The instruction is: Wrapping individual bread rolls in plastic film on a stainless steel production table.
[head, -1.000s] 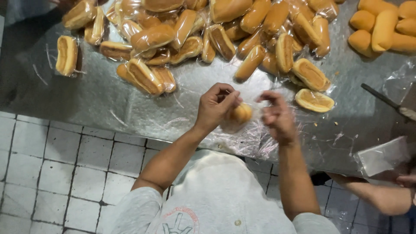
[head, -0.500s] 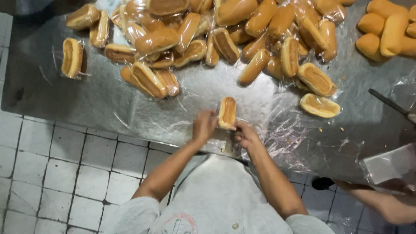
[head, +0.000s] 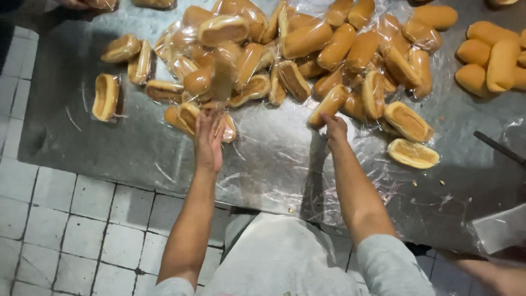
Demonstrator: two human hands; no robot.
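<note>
My left hand is stretched out flat, fingers apart, at the near edge of a heap of plastic-wrapped split buns on a steel table. A blurred wrapped bun is just beyond its fingertips, over the heap. My right hand reaches to the heap's front. Its fingers are curled on the lower end of a long bun.
Two open-cut buns lie right of my right hand on loose clear film. Bare unwrapped buns sit far right. A dark knife and a white flat item are at the right. Another person's arm shows bottom right.
Both hands held one wrapped bun near the table's front edge. Now the left hand has let it go toward the heap, and the right hand has moved forward onto another bun.
</note>
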